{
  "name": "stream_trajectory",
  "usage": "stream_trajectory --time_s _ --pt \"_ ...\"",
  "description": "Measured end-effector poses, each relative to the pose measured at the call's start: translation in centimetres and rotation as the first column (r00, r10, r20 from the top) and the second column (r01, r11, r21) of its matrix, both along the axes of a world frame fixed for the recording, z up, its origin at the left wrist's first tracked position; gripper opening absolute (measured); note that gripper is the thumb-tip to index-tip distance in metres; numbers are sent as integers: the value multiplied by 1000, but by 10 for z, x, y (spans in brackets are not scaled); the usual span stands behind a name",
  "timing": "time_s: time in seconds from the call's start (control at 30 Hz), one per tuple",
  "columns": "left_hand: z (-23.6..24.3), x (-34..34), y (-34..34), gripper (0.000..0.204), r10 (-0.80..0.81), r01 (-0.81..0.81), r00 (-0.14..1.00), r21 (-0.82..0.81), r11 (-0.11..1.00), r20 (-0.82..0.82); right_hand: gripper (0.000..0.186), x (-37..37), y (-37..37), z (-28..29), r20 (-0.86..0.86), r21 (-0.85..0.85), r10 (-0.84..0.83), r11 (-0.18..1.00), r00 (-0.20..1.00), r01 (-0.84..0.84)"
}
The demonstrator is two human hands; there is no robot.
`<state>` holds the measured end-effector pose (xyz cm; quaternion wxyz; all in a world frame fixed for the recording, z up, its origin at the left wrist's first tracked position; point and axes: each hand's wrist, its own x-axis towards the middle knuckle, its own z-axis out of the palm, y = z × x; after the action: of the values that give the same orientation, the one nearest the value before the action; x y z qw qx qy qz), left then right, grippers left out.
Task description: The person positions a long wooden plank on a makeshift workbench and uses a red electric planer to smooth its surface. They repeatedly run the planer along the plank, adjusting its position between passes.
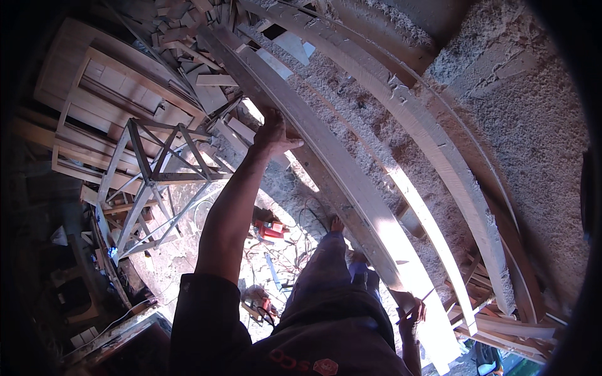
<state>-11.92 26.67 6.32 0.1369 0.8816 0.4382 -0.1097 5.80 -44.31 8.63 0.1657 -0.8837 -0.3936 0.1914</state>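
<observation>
1. Left hand (273, 136), thumb spread, on the edge of the plank (338, 163), upper centre; grip unclear.
2. Right hand (411, 315), fingers bent, at its edge, lower right; hold cannot be told.
3. This plank runs diagonally, upper left to lower right.

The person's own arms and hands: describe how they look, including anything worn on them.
The left hand and right hand wear no gloves. A plain dark left sleeve ends around the elbow, leaving the left forearm bare, with no watch visible. The right forearm shows only in part, uncovered there; its sleeve is out of sight.
</observation>
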Motion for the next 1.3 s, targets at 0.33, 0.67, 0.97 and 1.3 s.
stream_trajectory --time_s 0.33,0.67,0.97,1.3 --pt "40 23 1 141 46 -48 996 -25 999 -79 53 58 334 33 -380 471 110 877 918 90" --pt "41 30 -2 137 85 -85 995 -6 996 -49 12 17 794 -20 -400 822 668 564 627 -77" --pt "59 35 -2 129 55 -55 998 71 996 6 28 -32 975 -35 -448 639 575 742 685 -205" --pt "48 26 0 128 26 -35 997 110 993 79 24 -64 1007 -41 -384 577 532 777 755 -254"
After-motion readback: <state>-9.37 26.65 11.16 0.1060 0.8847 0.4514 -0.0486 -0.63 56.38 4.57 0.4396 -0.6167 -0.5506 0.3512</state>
